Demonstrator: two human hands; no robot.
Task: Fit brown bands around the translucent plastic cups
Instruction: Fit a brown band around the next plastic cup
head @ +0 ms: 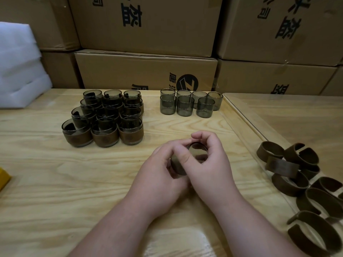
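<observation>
Banding step underway: left hand (163, 169) and right hand (207, 160) both curl fingers round one cup (196, 154) with brown band (178, 166), held in front of bare cups (185, 104); next, seat band evenly, park it beside banded cups (104, 125) left of them
</observation>
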